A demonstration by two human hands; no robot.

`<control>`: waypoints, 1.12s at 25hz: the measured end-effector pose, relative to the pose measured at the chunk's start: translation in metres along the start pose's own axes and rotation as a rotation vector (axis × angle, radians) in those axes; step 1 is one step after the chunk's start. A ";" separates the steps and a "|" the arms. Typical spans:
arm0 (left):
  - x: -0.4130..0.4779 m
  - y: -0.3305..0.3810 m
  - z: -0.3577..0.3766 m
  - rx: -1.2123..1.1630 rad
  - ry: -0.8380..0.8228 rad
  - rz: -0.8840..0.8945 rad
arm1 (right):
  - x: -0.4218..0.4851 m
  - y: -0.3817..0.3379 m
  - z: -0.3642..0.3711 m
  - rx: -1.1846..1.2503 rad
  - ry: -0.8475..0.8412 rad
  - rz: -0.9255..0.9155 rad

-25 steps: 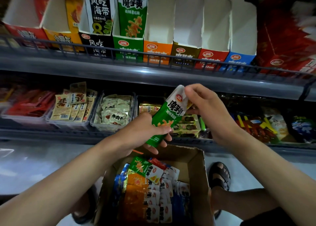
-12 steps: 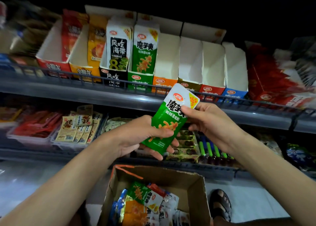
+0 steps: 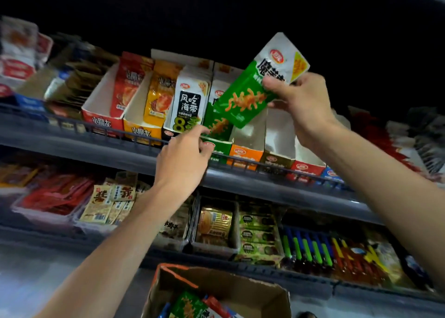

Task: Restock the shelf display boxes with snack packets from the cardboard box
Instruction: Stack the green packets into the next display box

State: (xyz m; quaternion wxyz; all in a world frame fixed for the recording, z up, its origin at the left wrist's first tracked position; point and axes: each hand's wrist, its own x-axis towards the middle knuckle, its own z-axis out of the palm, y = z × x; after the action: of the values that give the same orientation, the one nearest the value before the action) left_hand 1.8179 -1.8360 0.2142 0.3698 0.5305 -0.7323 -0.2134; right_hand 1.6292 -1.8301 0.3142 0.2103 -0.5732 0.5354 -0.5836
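The upper shelf [image 3: 240, 181] carried the green display box [image 3: 218, 147]; well below that box sat the open cardboard box [image 3: 243, 293], with more packets inside. Just above the green display box a green packet [image 3: 245, 98] hung tilted, its lower corner aimed in, likely to slide behind those already there. The right hand [image 3: 301, 100] pinched its upper half, fingers curled round it. The left hand [image 3: 183, 157] reached that box's front lip, seemingly to steady it; whether it was pinching or only touching, I couldn't tell
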 end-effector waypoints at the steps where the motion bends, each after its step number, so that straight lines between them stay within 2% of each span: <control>1: 0.002 -0.001 0.002 0.173 0.054 0.067 | 0.012 0.003 0.005 -0.014 0.011 -0.023; 5: 0.011 -0.003 0.010 0.413 0.074 0.099 | 0.039 0.029 0.024 -0.080 -0.034 0.040; 8: 0.016 -0.005 0.010 0.443 0.091 0.094 | 0.045 0.044 0.029 -0.173 -0.081 0.114; 11: 0.018 -0.006 0.011 0.459 0.100 0.095 | 0.048 0.052 0.039 -0.293 -0.135 0.110; 13: 0.019 -0.005 0.012 0.460 0.106 0.092 | 0.050 0.057 0.048 -0.444 -0.175 0.074; 16: 0.019 -0.005 0.013 0.457 0.120 0.099 | 0.046 0.064 0.060 -0.645 -0.143 0.030; 19: 0.019 -0.005 0.014 0.466 0.129 0.102 | 0.037 0.069 0.063 -0.892 -0.053 -0.197; 22: 0.018 -0.005 0.015 0.471 0.136 0.104 | 0.033 0.072 0.061 -1.014 -0.027 -0.357; 28: 0.018 -0.004 0.015 0.463 0.138 0.109 | 0.027 0.071 0.063 -1.208 -0.012 -0.404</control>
State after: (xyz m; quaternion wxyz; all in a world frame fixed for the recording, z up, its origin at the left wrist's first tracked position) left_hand 1.8061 -1.8556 0.2071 0.2983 0.5743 -0.7622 0.0169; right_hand 1.6526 -1.9018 0.2505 -0.2613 -0.6837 0.6502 -0.2037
